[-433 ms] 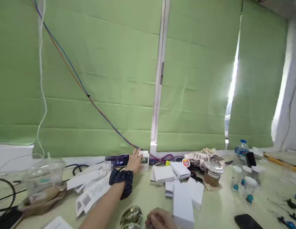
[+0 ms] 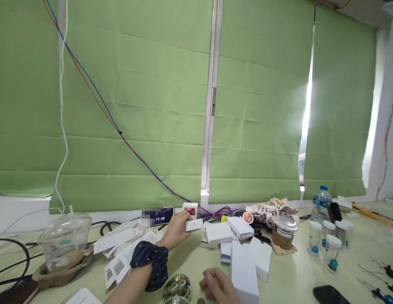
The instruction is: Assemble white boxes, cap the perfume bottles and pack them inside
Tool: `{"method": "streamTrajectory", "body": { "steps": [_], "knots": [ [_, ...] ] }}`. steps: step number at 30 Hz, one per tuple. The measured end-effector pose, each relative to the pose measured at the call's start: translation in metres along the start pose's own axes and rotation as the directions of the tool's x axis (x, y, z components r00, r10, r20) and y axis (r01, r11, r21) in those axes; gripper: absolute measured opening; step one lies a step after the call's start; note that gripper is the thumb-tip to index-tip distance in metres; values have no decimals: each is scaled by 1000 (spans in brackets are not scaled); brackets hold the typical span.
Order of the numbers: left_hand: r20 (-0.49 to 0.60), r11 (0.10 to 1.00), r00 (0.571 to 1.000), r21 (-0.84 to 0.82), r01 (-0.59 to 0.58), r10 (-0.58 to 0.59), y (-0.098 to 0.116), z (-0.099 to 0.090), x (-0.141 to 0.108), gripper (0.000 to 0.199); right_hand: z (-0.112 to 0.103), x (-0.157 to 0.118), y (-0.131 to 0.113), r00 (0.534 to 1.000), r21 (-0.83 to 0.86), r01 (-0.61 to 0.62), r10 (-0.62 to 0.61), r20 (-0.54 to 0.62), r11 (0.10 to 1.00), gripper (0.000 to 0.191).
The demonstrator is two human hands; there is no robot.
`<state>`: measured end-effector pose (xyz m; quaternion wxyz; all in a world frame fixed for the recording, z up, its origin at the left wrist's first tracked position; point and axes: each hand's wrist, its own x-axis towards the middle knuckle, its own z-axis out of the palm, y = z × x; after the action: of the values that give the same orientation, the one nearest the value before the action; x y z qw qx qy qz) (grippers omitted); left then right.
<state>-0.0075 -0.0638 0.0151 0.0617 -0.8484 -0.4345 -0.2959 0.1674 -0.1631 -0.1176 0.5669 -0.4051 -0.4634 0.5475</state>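
At the back of the table my left hand (image 2: 177, 230), with a dark dotted scrunchie (image 2: 151, 261) on its wrist, grips a small white box (image 2: 194, 225). Just behind it stands another white box (image 2: 190, 208) with a reddish picture. A lit phone (image 2: 164, 215) showing 12:00 leans to the left of that hand. Low in the middle, my right hand (image 2: 217, 285) rests with loosely curled fingers apart and nothing visible in them. Beside its fingertips lies a small dark round piece (image 2: 201, 301), partly cut off. Ornate glass jars (image 2: 176, 289) with gold-coloured knobs stand to its left.
Several white boxes (image 2: 244, 270) are piled right of centre. Beyond them are an iced drink cup (image 2: 282, 232), small clear jars (image 2: 332, 253), a water bottle (image 2: 321, 200) and a black phone (image 2: 329, 294). Papers (image 2: 120, 257) and a plastic cup (image 2: 65, 240) lie left.
My left hand has drawn back slightly and now holds the small white box, where it was reaching among the boxes. My right hand's fingers have loosened from a closed curl.
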Motion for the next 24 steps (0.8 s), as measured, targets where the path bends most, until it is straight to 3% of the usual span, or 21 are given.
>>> {"method": "streamTrajectory", "body": {
  "steps": [2,5,7,9,12,15,19,22,24],
  "knots": [
    [-41,999,998,-11,-51,51,21,-18,-13,31,2,-4,-19,997,126,-4,13,-70,992,71],
    [-74,989,987,-17,-146,144,55,-38,-34,36,8,-14,-51,994,388,-106,100,36,915,71],
    [-120,956,949,-6,-293,290,78,-42,-47,35,13,-21,-70,990,484,-123,75,118,866,64],
    [-95,919,914,28,-393,394,97,-40,-59,30,17,-28,-81,991,565,-98,26,134,819,52],
    [-7,913,915,58,-403,404,116,-41,-74,29,17,-36,-84,997,624,-70,36,66,779,38],
    [103,944,939,-57,-324,328,117,-54,-81,39,11,-39,-83,997,568,-71,55,45,820,36],
    [218,947,957,-299,-120,190,99,-76,-84,79,3,-38,-88,999,458,-43,24,47,888,44],
    [229,891,961,-453,-35,155,85,-77,-84,100,4,-41,-94,998,351,-39,21,55,936,53],
    [230,887,965,-461,-6,126,79,-73,-85,103,8,-45,-96,1000,252,-9,9,1,968,55]
  ]
}}
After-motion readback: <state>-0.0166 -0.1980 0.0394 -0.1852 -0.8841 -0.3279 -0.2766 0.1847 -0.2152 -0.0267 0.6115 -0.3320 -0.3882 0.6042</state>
